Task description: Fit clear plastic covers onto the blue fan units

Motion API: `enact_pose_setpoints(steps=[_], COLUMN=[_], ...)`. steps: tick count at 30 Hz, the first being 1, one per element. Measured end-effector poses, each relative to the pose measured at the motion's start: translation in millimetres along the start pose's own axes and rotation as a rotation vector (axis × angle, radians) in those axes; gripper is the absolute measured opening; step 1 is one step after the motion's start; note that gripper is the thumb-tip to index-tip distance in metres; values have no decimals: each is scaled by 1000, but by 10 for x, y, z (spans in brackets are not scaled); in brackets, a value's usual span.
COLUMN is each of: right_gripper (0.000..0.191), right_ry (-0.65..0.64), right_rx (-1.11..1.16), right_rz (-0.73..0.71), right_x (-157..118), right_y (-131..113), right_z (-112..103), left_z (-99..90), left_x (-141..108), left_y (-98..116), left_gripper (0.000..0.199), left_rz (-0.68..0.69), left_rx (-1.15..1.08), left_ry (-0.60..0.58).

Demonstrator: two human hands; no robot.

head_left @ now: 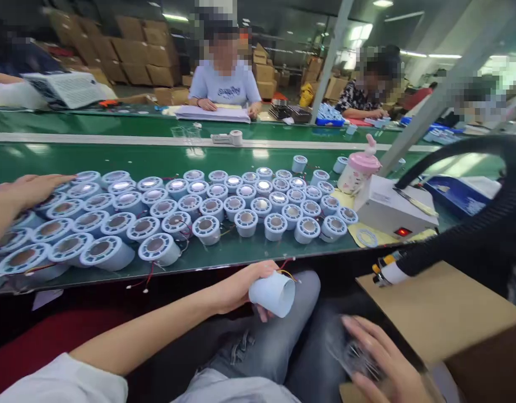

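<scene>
My left hand [261, 272] is closed around a light blue cylindrical housing [271, 294], held tilted above my lap with its open end towards the right. Thin red and yellow wires [289, 274] stick out behind it. Lower right, my right hand [386, 350] grips a see-through, greyish part with spoke-like lines [359, 357]; motion blurs it, so its kind is unclear. Rows of similar light blue housings [205, 228] stand on the green bench [224, 252] ahead, with round discs in their tops and some trailing wires.
At far left, another person's hand [35, 189] rests by the housings. Right of the rows are a pink-lidded cup [358, 169], a white box with a lit red switch [392, 210], a black flexible hose [463, 224] and a cardboard box [442, 308]. A co-worker [224, 84] sits opposite.
</scene>
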State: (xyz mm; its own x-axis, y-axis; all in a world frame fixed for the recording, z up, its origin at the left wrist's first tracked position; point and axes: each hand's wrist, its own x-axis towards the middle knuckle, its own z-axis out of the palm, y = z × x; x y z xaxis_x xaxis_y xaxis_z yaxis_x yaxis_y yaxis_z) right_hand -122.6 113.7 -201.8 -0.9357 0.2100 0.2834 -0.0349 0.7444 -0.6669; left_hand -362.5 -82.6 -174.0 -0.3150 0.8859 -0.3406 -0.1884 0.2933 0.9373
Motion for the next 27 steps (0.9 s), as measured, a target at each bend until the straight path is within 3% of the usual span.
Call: enact_pose_setpoints(steps=[2, 6, 9, 13, 15, 18, 20, 24, 27], right_gripper=[50, 52, 38, 12, 7, 24, 31, 39, 37], right_ry=[-34, -67, -190, -253, -198, -64, 14, 131, 163], right_rx=[-135, -343, -322, -16, 141, 290, 367, 553, 758], right_rz=[-94, 43, 158, 265, 326, 438, 487, 580, 676], right_x=[121, 394, 440, 368, 341, 334, 344, 357, 342], right_y=[-92, -186, -165, -116, -117, -154, -180, -166, -103], right_z=[137, 250, 218, 178, 178, 186, 186, 167, 144], left_z=[172, 327, 367, 417, 430, 421, 404, 389, 420], left_x=[187, 367, 374, 366, 386, 438, 476, 514, 486], left_y=[-124, -170, -91, -53, -93, -193, -256, -308, -279], left_gripper=[39, 27, 20, 21, 33, 59, 66, 68, 69], left_rz=[-44, 13, 205, 386, 414, 433, 474, 548, 474], left_rx=[-33, 103, 345, 592, 577, 570, 586, 538, 420], left_ry=[-128, -241, -214, -121, -81, -45, -52, -208, -307])
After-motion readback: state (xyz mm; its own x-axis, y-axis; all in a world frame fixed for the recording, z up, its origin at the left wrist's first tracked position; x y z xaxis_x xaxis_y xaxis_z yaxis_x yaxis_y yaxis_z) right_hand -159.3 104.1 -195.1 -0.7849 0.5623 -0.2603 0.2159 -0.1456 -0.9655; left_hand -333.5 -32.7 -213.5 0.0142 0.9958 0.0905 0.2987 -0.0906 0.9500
